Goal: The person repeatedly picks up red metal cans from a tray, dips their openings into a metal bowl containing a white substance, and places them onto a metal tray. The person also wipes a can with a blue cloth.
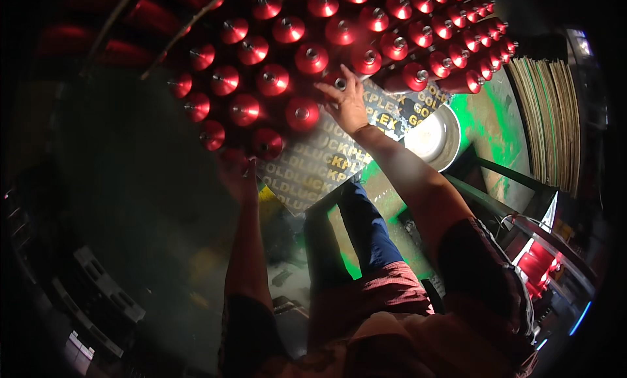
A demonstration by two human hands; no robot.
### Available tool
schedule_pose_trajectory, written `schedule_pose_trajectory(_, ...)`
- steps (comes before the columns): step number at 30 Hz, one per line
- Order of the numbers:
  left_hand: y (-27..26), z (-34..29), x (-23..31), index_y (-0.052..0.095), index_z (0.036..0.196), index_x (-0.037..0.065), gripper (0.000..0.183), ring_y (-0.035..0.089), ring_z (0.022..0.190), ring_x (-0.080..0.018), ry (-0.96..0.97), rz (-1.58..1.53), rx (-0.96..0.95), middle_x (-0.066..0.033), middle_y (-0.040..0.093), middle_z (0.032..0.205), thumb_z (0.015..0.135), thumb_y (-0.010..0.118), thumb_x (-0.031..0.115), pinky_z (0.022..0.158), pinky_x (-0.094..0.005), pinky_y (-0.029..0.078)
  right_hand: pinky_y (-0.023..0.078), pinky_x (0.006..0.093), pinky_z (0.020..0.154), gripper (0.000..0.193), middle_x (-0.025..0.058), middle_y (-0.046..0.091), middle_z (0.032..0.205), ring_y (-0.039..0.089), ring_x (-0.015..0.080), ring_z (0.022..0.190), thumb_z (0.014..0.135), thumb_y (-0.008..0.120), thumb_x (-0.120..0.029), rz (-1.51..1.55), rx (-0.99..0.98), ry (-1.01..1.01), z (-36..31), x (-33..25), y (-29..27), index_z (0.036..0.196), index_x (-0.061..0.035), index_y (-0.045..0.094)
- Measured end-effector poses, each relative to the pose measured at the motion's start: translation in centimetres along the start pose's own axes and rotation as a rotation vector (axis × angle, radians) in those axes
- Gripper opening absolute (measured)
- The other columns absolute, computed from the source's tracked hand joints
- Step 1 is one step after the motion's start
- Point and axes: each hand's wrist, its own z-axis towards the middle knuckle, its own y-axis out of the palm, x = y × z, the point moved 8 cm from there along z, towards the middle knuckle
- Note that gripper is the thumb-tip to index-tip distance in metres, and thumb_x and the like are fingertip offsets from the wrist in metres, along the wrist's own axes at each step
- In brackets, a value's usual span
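Rows of shiny red bottles [272,80] with domed shoulders and silver necks fill the far side, standing close together. My right hand [349,107] reaches in at the near edge of the group, its thumb and fingers around one red bottle [338,82] whose neck shows between them. Lower left, my left hand [240,179] is in deep shadow beside the front-left bottles. Next to its fingers is a dim red bottle [234,157]; whether the hand grips it is hidden by the dark. Another red bottle [267,143] stands just beyond that hand.
A printed sheet [313,169] lies under the near bottles. To its right is a round white basin [450,137] on a green-splashed surface [490,116]. Thin boards [545,123] stand stacked at far right, near a dark metal frame [503,172]. Two thin rods [189,25] cross the upper left.
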Motion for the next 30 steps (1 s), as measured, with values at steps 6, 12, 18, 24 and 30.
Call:
schedule_pose_trajectory(6, -1.9, 0.3, 2.0, 0.07, 0.117, 0.017, 0.048, 0.055, 0.112, -0.0346, 0.196, 0.306, 0.074, -0.0178, 0.046, 0.138, 0.07, 0.083, 0.016, 0.094, -0.0426, 0.049, 0.045, 0.0483, 0.101, 0.049, 0.0172, 0.039, 0.141, 0.043, 0.044, 0.122, 0.071, 0.079, -0.015, 0.03, -0.022, 0.062, 0.1, 1.8, -1.0, 0.115, -0.0342, 0.067)
schedule_pose_trajectory(12, -5.9, -2.9, 3.2, 0.071, 0.108, 0.01, 0.043, 0.056, 0.115, -0.0332, 0.078, -0.068, -0.285, -0.0141, 0.057, 0.125, 0.067, 0.082, 0.011, 0.098, -0.0402, 0.047, 0.039, 0.0446, 0.107, 0.049, 0.0174, 0.044, 0.142, 0.037, 0.0315, 0.135, 0.079, 0.076, -0.013, 0.168, -0.111, 0.2, -8.6, 3.4, -6.8, 0.126, -0.0215, 0.065)
schedule_pose_trajectory(18, -4.3, -2.2, 10.4, 0.064, 0.121, 0.002, 0.045, 0.054, 0.117, -0.0254, -0.132, -0.402, -0.713, -0.0111, 0.055, 0.128, 0.078, 0.073, 0.009, 0.1, -0.036, 0.044, 0.049, 0.0355, 0.095, 0.045, 0.0079, 0.064, 0.116, 0.061, 0.0217, 0.104, 0.088, 0.07, -0.019, 1.07, 0.285, 0.57, -19.5, 6.3, -18.2, 0.129, -0.0032, 0.06)
schedule_pose_trajectory(24, 8.1, 1.7, 23.0, 0.033, 0.15, 0.018, 0.063, 0.047, 0.13, -0.0311, -0.511, -1.069, -1.148, -0.009, 0.047, 0.143, 0.094, 0.055, 0.037, 0.107, -0.0528, 0.041, 0.054, 0.0343, 0.062, 0.038, 0.0091, 0.066, 0.097, 0.063, 0.0209, 0.08, 0.087, 0.071, -0.028, 1.491, 0.952, 0.682, -20.7, 7.3, -25.5, 0.115, -0.0048, 0.064)
schedule_pose_trajectory(30, 19.9, -2.1, 32.0, 0.049, 0.138, 0.014, 0.053, 0.057, 0.113, -0.037, -0.871, -1.33, -1.542, -0.0146, 0.057, 0.13, 0.092, 0.058, 0.038, 0.083, -0.0463, 0.051, 0.058, 0.0439, 0.063, 0.037, 0.013, 0.067, 0.102, 0.067, 0.0269, 0.083, 0.091, 0.064, -0.036, 1.576, 0.972, 0.807, -19.3, 7.0, -28.7, 0.113, -0.0076, 0.058)
